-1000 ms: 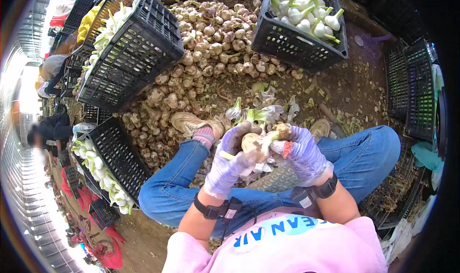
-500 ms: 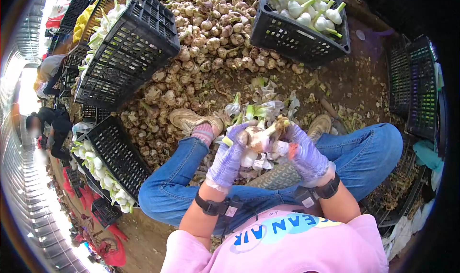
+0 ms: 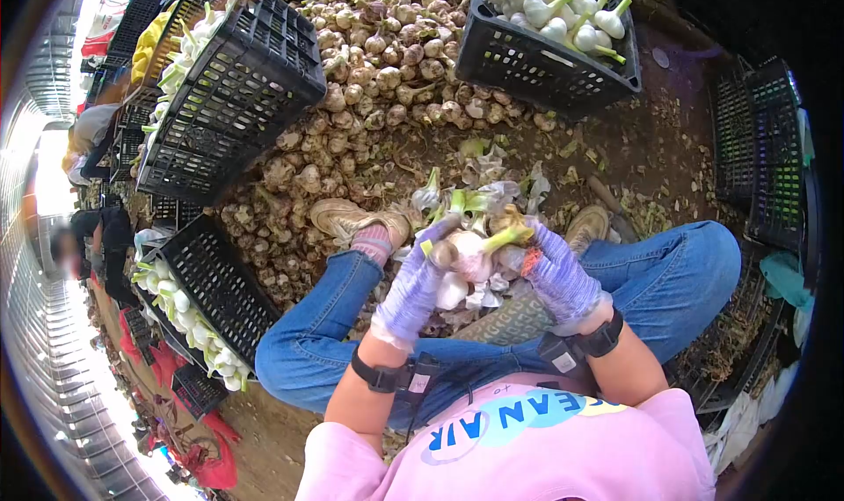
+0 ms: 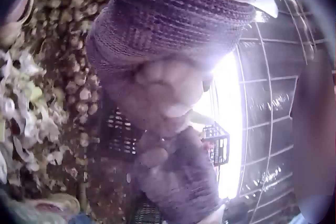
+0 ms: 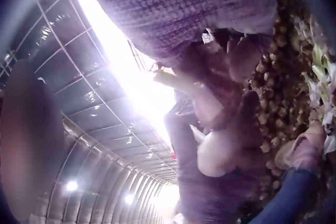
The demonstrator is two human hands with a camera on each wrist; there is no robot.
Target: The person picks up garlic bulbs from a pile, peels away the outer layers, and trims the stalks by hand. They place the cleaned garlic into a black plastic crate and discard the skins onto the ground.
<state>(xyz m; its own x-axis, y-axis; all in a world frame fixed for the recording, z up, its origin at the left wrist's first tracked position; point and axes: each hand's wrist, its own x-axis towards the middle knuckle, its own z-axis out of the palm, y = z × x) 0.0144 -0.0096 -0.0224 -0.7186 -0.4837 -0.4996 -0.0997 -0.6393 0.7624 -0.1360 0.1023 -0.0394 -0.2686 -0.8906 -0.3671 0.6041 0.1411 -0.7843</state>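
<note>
In purple knit gloves with soiled fingertips, both hands meet over the lap in the head view. My left hand grips a garlic bulb, pale pinkish with its cut green stem pointing right. Against the left palm sits a second, cleaner white bulb, also seen as a white bulb in the right wrist view. My right hand pinches the first bulb near its stem, beside loose brown skin. In the left wrist view, the left glove hides most of the held garlic.
A heap of unpeeled garlic spreads ahead. Black crates of cleaned garlic stand at the upper right, upper left and left. Stem pieces and papery peelings lie between the shoes. Two people are at far left.
The garlic bulb has turned between the hands. Its brownish outer side gave way to a paler surface, and the stem now shows pointing right. The right hand shifted slightly around it.
</note>
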